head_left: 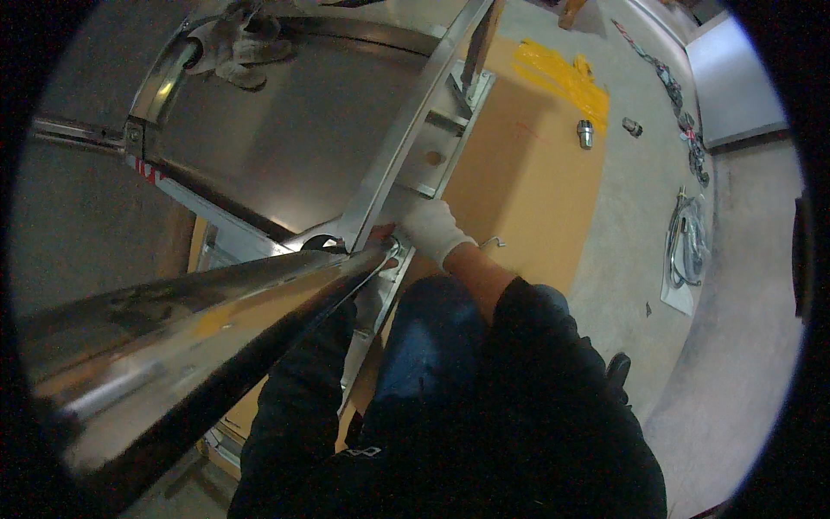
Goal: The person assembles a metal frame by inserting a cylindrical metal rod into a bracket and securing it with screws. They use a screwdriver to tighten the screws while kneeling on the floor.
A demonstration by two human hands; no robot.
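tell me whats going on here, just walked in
A person in a dark top and jeans bends over a shiny metal frame lying on a sheet of brown cardboard on a concrete floor. Their right hand, in a white glove, presses at a joint where the frame's bars meet. The left hand is hidden behind a polished metal tube. A spare pair of gloves lies on the frame's far end.

Polished metal tube [199, 320] left of the right hand [432, 227]: glossy, mirror-smooth. Right hand is covered by a white knit cloth glove, matt. Brushed sheet-metal panel [294, 138] beyond it: satin sheen. Brown cardboard sheet [527, 182] to its right: matt. Concrete floor [622, 225] is seen rough, dull. Yellow plastic film [562, 78]: glossy.
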